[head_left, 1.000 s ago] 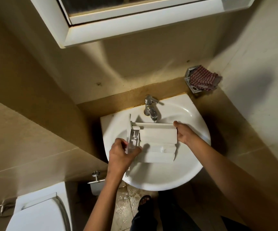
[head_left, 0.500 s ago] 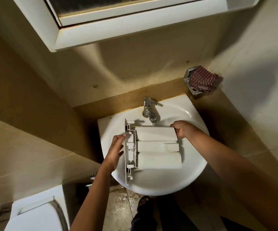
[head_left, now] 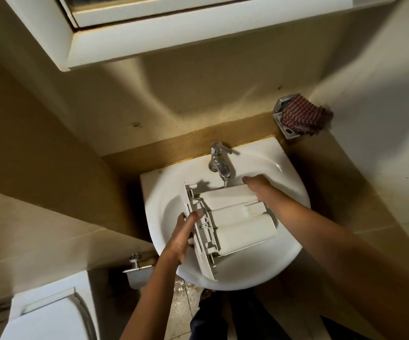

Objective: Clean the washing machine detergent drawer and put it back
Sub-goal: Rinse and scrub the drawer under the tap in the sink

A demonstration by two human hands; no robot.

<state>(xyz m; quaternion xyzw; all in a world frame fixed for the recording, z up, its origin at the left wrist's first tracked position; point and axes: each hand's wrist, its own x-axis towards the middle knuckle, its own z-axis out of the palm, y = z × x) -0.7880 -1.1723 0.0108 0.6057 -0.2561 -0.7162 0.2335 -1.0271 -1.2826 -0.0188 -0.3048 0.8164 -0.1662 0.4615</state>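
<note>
A: Why is the sink point(head_left: 225, 278) carrying the whole job?

B: It catches the runoff. The detergent drawer point(head_left: 232, 217) lies across the bowl with its rounded undersides up and its front panel to the left, just under the tap point(head_left: 220, 163), probably so water reaches the moulded back.

A: And the hands?

B: The left hand point(head_left: 181, 239) has its fingers clamped on the front panel, steadying it. The right hand point(head_left: 257, 184) holds the far corner near the spout; whether its fingers close round the edge, I cannot tell.

A: Progress?

B: Rinsing, I judge; refitting comes later
</note>
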